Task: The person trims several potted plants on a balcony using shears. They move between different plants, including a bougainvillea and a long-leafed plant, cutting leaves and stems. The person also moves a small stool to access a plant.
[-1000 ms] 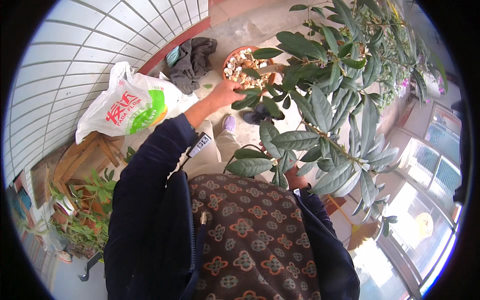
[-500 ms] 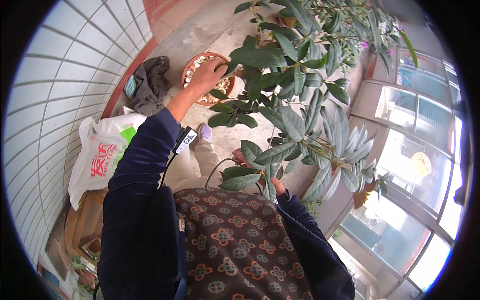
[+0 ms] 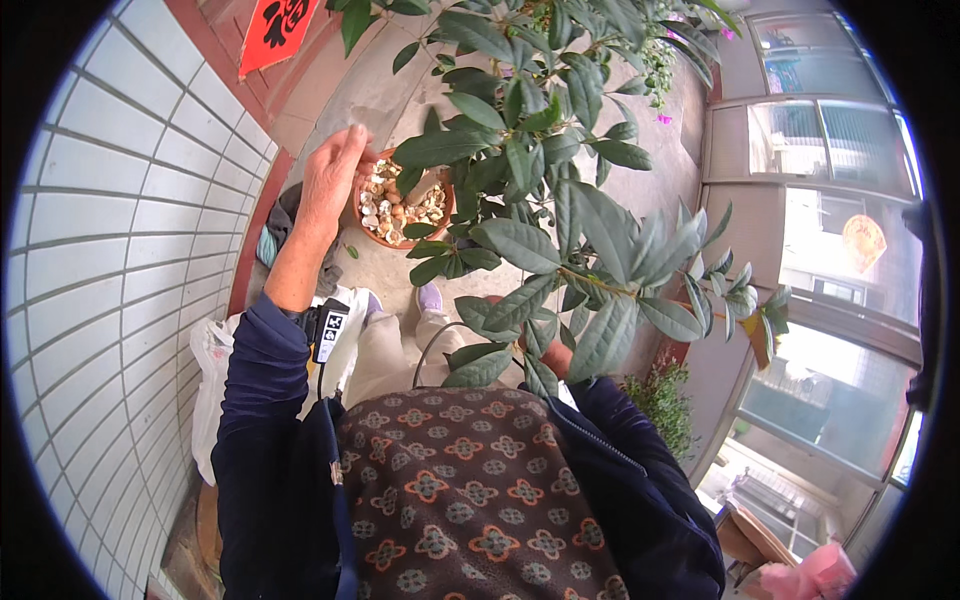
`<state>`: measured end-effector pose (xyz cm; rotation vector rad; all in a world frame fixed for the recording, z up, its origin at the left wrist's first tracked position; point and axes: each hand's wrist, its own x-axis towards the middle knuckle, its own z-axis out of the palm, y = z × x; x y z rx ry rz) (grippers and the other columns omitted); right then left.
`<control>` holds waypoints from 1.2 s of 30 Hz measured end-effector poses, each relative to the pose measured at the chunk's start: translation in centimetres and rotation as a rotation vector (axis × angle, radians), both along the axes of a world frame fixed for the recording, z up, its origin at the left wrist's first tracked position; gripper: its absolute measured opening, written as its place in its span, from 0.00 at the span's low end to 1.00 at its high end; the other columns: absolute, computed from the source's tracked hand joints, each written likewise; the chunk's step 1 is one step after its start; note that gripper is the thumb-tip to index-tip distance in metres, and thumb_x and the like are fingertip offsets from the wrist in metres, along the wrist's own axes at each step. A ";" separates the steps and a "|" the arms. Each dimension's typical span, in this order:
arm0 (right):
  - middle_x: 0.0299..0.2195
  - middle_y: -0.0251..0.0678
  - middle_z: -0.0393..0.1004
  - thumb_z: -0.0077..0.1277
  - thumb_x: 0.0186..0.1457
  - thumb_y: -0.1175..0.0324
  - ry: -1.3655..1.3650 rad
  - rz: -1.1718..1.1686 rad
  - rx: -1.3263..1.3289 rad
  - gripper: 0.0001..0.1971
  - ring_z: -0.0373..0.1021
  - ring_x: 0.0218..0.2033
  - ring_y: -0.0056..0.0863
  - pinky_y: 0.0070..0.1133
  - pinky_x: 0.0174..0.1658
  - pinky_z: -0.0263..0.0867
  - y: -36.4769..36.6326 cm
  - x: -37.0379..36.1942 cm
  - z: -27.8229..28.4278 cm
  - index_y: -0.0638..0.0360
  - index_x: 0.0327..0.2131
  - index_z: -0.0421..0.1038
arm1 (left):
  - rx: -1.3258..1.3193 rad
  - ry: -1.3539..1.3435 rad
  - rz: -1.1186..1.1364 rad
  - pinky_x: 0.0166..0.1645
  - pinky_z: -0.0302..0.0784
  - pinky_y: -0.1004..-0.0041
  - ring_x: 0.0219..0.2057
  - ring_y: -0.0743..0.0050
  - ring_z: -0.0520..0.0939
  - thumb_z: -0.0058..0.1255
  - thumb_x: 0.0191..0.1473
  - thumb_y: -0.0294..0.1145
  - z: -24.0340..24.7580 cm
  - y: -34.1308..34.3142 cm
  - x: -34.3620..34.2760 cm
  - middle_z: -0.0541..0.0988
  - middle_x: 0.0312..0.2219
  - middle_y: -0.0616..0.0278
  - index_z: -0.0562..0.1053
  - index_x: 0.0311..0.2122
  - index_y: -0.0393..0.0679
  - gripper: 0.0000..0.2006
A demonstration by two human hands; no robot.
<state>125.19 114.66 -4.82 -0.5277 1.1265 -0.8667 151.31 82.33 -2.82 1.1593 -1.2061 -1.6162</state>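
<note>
Fingers [image 3: 353, 148] of the left hand [image 3: 322, 192] have moved off the pot [image 3: 379, 240] to about its left rim, uncovering shell-like pieces [image 3: 385, 213] inside, though neither grip can be told, leaves [image 3: 522, 302] partly hiding the right hand [image 3: 557, 358].

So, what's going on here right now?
The person's left hand is raised beside a round terracotta pot of shell-like pieces; nothing shows in its grasp. The right hand is mostly hidden behind a leafy plant, so what it holds can't be told. A white bag sits by the tiled wall.
</note>
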 end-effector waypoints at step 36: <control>0.29 0.32 0.75 0.46 0.59 0.61 0.549 0.327 -0.271 0.14 0.71 0.30 0.17 0.15 0.27 0.66 -5.4 -9.9 25.2 0.63 0.37 0.73 | -0.238 -0.170 -0.060 0.26 0.63 0.85 0.22 0.86 0.71 0.45 0.59 0.46 13.1 8.1 -2.3 0.74 0.21 0.67 0.73 0.32 0.37 0.19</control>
